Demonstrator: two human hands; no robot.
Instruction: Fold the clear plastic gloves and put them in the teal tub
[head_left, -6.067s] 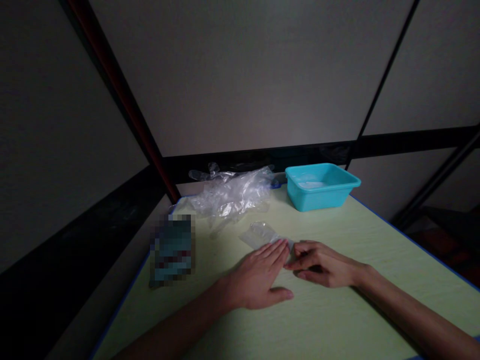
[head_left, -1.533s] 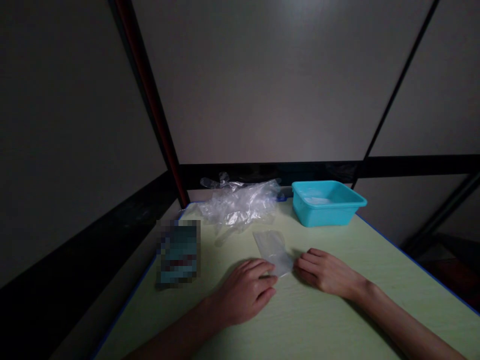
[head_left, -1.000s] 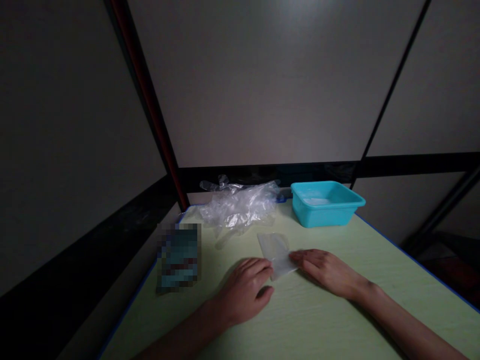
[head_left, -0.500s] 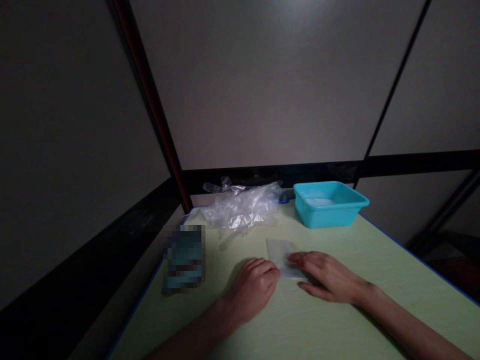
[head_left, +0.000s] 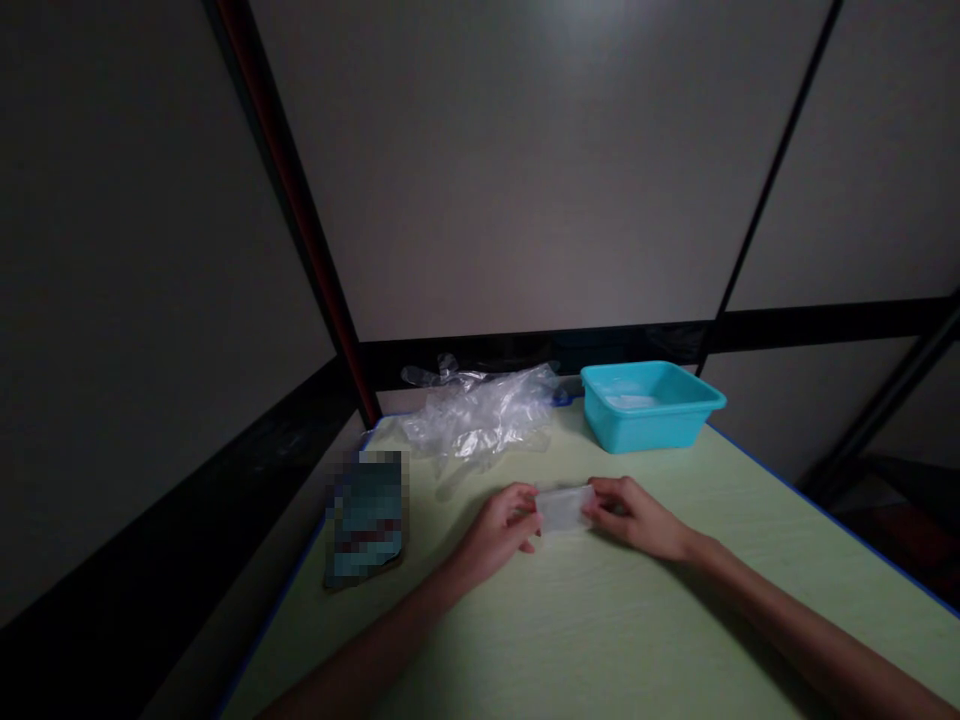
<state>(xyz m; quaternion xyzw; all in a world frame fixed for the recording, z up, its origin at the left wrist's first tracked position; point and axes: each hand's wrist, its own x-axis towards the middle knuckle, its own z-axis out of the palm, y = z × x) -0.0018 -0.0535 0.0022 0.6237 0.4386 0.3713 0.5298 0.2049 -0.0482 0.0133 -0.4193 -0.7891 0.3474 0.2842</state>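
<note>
A small, folded, translucent plastic glove (head_left: pixel 564 508) is stretched flat between my two hands, close to the table top; its fingers are hidden in the folds, but the film resembles the pile behind. My left hand (head_left: pixel 504 530) pinches its left end between thumb and fingers. At the right end, my right hand (head_left: pixel 628 518) grips it the same way, thumb below and fingers above. Beyond the hands lies a crumpled heap of clear plastic gloves (head_left: pixel 487 415). Back right stands a turquoise plastic basin (head_left: pixel 652 430) with some clear film inside.
A blurred-out flat item (head_left: pixel 367 520) lies at the left edge of the pale green table (head_left: pixel 585 640). The table has a blue edge strip. A wall of light panels (head_left: pixel 525 200) with dark trim rises right behind it.
The plastic has become a narrower folded strip. My left fingers have gone from a curled fist to a pinch, and my right hand from lying over the plastic to gripping its right end.
</note>
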